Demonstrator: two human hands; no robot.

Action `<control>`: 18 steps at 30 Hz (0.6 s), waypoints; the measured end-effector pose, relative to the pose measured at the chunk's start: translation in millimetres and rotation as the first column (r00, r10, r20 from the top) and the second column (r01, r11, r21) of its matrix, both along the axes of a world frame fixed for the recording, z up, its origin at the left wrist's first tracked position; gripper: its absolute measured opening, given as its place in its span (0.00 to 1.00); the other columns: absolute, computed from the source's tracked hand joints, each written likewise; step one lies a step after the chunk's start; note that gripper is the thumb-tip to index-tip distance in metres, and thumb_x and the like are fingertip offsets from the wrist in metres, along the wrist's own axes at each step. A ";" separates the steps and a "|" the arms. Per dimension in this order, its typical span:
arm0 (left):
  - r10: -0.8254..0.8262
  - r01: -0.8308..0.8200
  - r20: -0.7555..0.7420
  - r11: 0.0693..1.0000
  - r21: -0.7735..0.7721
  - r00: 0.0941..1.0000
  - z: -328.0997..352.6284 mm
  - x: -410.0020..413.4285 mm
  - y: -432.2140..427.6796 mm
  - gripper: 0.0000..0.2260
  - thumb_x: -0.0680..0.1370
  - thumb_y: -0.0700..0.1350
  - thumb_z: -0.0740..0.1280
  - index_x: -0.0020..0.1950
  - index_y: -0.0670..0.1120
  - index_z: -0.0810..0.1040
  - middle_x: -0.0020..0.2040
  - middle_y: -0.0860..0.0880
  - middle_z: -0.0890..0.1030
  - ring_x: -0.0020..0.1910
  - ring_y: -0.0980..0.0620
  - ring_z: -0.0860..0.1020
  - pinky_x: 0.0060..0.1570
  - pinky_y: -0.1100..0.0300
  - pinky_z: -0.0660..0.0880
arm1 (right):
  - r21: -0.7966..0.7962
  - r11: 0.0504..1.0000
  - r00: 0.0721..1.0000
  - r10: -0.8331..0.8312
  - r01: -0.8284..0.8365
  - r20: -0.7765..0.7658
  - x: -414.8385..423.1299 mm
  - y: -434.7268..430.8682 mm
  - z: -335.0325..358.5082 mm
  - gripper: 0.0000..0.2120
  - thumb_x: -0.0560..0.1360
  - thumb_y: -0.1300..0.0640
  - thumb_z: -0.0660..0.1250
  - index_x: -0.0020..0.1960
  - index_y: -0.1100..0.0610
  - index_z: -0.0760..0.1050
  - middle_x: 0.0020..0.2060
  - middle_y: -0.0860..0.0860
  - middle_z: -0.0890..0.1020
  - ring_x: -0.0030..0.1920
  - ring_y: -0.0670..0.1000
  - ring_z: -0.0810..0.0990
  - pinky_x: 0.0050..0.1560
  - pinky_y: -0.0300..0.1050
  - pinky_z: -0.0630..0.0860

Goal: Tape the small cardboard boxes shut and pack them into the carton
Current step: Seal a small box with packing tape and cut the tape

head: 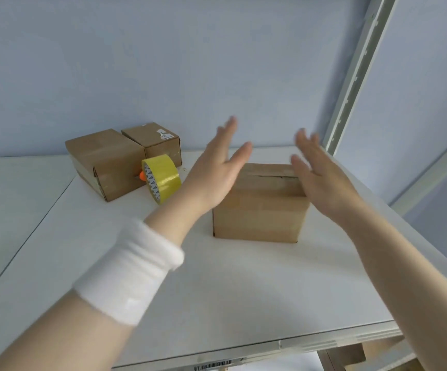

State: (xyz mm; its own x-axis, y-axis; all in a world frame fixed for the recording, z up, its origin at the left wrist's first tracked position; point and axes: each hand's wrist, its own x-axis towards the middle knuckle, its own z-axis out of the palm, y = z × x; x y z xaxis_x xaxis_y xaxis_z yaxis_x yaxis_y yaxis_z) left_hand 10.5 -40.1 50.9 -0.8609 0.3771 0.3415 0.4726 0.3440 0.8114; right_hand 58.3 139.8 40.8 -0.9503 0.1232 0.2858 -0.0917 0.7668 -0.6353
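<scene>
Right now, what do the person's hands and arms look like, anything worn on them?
Both hands are bare, no gloves. The left hand has a thick, fluffy white wristband around the forearm behind the wrist. The right hand and its forearm carry nothing: no sleeve, band or watch shows. Motion blur would hide any rings.

Box (259,210) on table (217,290), tape roll (162,178) left, two boxes (107,162) behind
</scene>
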 end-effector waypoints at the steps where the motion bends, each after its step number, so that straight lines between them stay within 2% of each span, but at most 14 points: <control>1: -0.036 0.017 -0.080 0.976 -0.218 0.996 6.9 -4.3 9.0 0.23 0.83 0.50 0.51 0.77 0.48 0.50 0.77 0.53 0.50 0.76 0.56 0.44 0.71 0.62 0.42 | 0.212 0.975 0.997 0.053 -0.062 0.050 -7.7 -5.0 4.7 0.24 0.82 0.51 0.47 0.77 0.53 0.48 0.76 0.43 0.48 0.75 0.43 0.41 0.71 0.38 0.41; 2: -0.065 0.008 -0.130 0.918 -0.397 0.989 8.5 -8.9 16.6 0.23 0.83 0.49 0.49 0.77 0.46 0.50 0.78 0.51 0.50 0.76 0.54 0.43 0.72 0.59 0.41 | 0.361 0.925 0.990 0.088 -0.121 0.107 -15.0 -10.4 5.4 0.24 0.82 0.51 0.45 0.77 0.54 0.47 0.77 0.46 0.47 0.75 0.45 0.39 0.72 0.41 0.40; 4: -0.115 -0.025 -0.168 0.751 -0.660 0.979 -1.7 -16.2 24.4 0.24 0.83 0.50 0.44 0.77 0.43 0.48 0.78 0.47 0.49 0.77 0.51 0.43 0.74 0.53 0.42 | 0.503 0.844 0.975 0.091 -0.185 0.205 -21.1 -18.5 -4.2 0.25 0.82 0.52 0.43 0.77 0.56 0.45 0.77 0.50 0.45 0.76 0.48 0.39 0.73 0.45 0.40; 6: -0.125 -0.010 -0.116 0.634 -0.773 0.985 -20.8 -18.9 24.5 0.25 0.83 0.53 0.41 0.77 0.43 0.44 0.78 0.48 0.45 0.77 0.53 0.43 0.75 0.53 0.40 | 0.547 0.818 0.973 0.061 -0.176 0.222 -19.2 -19.5 -14.3 0.25 0.82 0.54 0.42 0.77 0.56 0.42 0.77 0.50 0.44 0.76 0.47 0.40 0.74 0.44 0.39; 8: -0.160 0.010 -0.105 0.590 -0.807 0.981 -24.8 -20.6 22.6 0.26 0.82 0.54 0.40 0.77 0.43 0.41 0.78 0.48 0.42 0.76 0.55 0.41 0.75 0.54 0.39 | 0.571 0.803 0.975 0.054 -0.170 0.214 -19.0 -19.4 -14.3 0.25 0.82 0.54 0.41 0.77 0.56 0.40 0.77 0.49 0.43 0.76 0.46 0.39 0.74 0.42 0.39; 12: -0.168 0.028 -0.082 0.566 -0.824 0.982 -16.9 -22.1 22.9 0.28 0.81 0.56 0.39 0.77 0.43 0.40 0.78 0.47 0.42 0.76 0.55 0.40 0.75 0.54 0.39 | 0.545 0.808 0.955 0.065 -0.221 0.290 -23.6 -16.2 -10.6 0.24 0.82 0.54 0.41 0.76 0.56 0.39 0.77 0.49 0.42 0.76 0.46 0.40 0.74 0.41 0.39; 15: -0.165 0.016 -0.095 0.566 -0.824 0.982 -21.7 -19.3 23.8 0.30 0.80 0.58 0.40 0.77 0.42 0.41 0.78 0.46 0.43 0.77 0.54 0.42 0.75 0.54 0.40 | 0.559 0.806 0.966 0.056 -0.194 0.254 -25.2 -15.5 -14.2 0.25 0.82 0.54 0.42 0.76 0.56 0.39 0.77 0.49 0.42 0.76 0.46 0.40 0.73 0.42 0.39; 16: -0.159 0.018 -0.096 0.595 -0.804 0.983 -21.8 -18.4 23.4 0.31 0.80 0.59 0.41 0.77 0.42 0.43 0.78 0.46 0.44 0.77 0.53 0.42 0.75 0.54 0.40 | 0.510 0.839 0.969 0.076 -0.189 0.234 -24.8 -15.2 -15.0 0.25 0.83 0.54 0.43 0.77 0.55 0.40 0.77 0.49 0.43 0.76 0.46 0.41 0.73 0.41 0.39; 17: -0.172 0.044 -0.095 0.664 -0.746 0.980 -21.8 -18.8 21.0 0.31 0.80 0.59 0.42 0.78 0.42 0.45 0.78 0.45 0.46 0.77 0.53 0.43 0.75 0.54 0.40 | 0.422 0.879 0.965 0.133 -0.221 0.227 -23.2 -13.7 -13.6 0.24 0.83 0.53 0.45 0.77 0.54 0.42 0.77 0.48 0.44 0.76 0.45 0.41 0.73 0.40 0.40; 18: -0.208 0.100 -0.100 0.771 -0.629 0.973 -21.3 -19.6 16.1 0.29 0.81 0.57 0.46 0.77 0.42 0.48 0.78 0.46 0.48 0.77 0.53 0.44 0.75 0.56 0.41 | 0.264 0.929 0.956 0.211 -0.261 0.203 -20.2 -10.5 -10.8 0.24 0.83 0.53 0.48 0.77 0.52 0.45 0.77 0.47 0.46 0.75 0.43 0.42 0.72 0.37 0.42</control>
State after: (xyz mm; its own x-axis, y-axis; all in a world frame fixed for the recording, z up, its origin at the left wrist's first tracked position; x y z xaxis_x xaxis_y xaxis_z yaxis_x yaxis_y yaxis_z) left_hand -9.0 -24.0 29.6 -0.7292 0.6751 0.1118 0.6627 0.6559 0.3615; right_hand 38.2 129.3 30.0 -0.9788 -0.1733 0.1092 -0.2033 0.8867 -0.4153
